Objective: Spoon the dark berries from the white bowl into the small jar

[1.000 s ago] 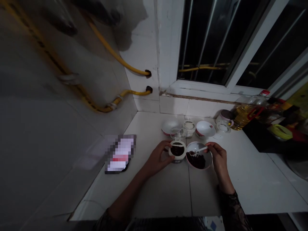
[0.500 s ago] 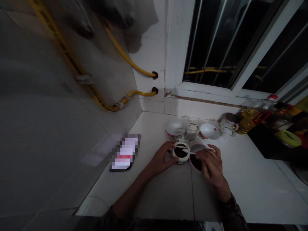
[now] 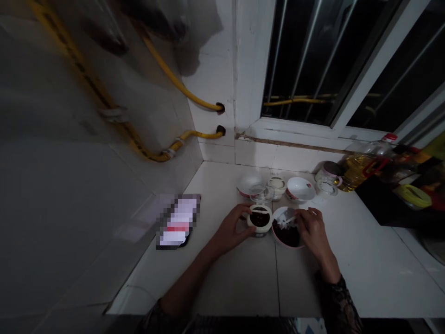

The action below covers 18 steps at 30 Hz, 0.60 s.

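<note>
My left hand (image 3: 233, 230) grips a small white-rimmed jar (image 3: 260, 229) from its left side. The jar's clear lid (image 3: 261, 193) is flipped up at the back, and dark stuff lies inside. Right beside the jar stands a white bowl (image 3: 279, 215) with a pink rim, partly filled with dark, crumbly bits (image 3: 285, 234). In my right hand (image 3: 312, 228), pinched between thumb and fingers, is a small white spoon (image 3: 289, 220) whose head is down inside the bowl. What exactly the dark bits are, I cannot tell.
Behind stand two more bowls, one of them a flowered bowl (image 3: 301, 189), and a lidded jar (image 3: 277, 187). An oil bottle (image 3: 358, 167) and a black box (image 3: 378, 199) are at the right. A phone (image 3: 179, 221) leans left, by the wall with the yellow hose (image 3: 174, 79).
My right hand has moved the spoon from over the jar's opening rightward into the bowl. My left hand stays on the jar. The view has shifted slightly.
</note>
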### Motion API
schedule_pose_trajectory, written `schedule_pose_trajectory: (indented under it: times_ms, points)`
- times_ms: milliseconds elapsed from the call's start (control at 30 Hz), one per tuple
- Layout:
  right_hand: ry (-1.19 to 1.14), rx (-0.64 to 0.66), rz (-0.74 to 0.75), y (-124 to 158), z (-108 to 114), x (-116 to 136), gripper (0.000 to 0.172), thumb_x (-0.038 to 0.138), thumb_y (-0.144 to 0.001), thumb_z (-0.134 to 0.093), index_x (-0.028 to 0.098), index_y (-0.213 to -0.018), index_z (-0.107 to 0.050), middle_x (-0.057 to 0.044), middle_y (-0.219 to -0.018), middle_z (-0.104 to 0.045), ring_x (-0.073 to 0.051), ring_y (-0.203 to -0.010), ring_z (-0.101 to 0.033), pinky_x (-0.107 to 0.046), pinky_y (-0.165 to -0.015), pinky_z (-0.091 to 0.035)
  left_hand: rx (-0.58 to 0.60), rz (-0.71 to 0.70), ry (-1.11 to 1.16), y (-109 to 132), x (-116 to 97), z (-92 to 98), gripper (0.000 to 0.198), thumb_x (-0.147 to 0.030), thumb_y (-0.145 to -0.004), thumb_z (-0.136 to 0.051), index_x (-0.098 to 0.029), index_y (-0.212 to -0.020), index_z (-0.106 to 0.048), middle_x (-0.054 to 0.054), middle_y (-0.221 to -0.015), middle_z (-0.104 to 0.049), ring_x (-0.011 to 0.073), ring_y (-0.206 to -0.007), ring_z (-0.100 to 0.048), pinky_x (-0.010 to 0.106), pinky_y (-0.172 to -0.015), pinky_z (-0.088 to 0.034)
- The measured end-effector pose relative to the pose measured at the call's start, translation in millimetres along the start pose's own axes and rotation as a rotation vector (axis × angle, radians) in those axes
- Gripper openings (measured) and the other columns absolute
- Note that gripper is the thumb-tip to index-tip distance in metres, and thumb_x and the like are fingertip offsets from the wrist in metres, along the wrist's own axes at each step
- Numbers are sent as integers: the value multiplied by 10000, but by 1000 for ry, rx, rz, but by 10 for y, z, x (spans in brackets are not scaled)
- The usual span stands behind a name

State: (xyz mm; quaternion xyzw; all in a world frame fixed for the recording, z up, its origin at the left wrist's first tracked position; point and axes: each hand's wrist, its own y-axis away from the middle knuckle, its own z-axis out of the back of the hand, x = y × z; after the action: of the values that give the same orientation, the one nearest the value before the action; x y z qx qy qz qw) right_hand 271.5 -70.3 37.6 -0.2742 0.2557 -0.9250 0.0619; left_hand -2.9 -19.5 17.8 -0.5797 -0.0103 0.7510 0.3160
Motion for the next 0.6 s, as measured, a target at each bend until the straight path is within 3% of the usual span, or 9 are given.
schedule_pose_trajectory:
  times_ms: [200,367,600]
  points:
    - [-207,-20,-251,4,-41,138,227,376,-850,-507,246,-798,-687,-33,-652,-711,-261,-815,-635,-427,-903,-419,-11,-4,2,-5,-10,2,271,-263,-827,-674,-226,-1052,-529,118,-1297,-577,250,-1165,-594,367,-889,-523]
    - [-422,-86,-487,-40,72,148,250,444,-764,-568,217,-747,-671,-9,-569,-655,-220,-638,-612,-354,-742,-455,-7,11,2,0,-2,0,278,-262,-823,-678,-224,-1049,-522,122,-1303,-569,254,-1161,-592,360,-867,-519]
    - [-596,-150,-592,-54,89,113,256,465,-668,-660,210,-693,-655,0,-524,-622,-199,-565,-582,-322,-628,-454,1,2,-11,7,4,-1,276,-274,-842,-655,-236,-1076,-513,113,-1317,-559,252,-1180,-574,376,-905,-505]
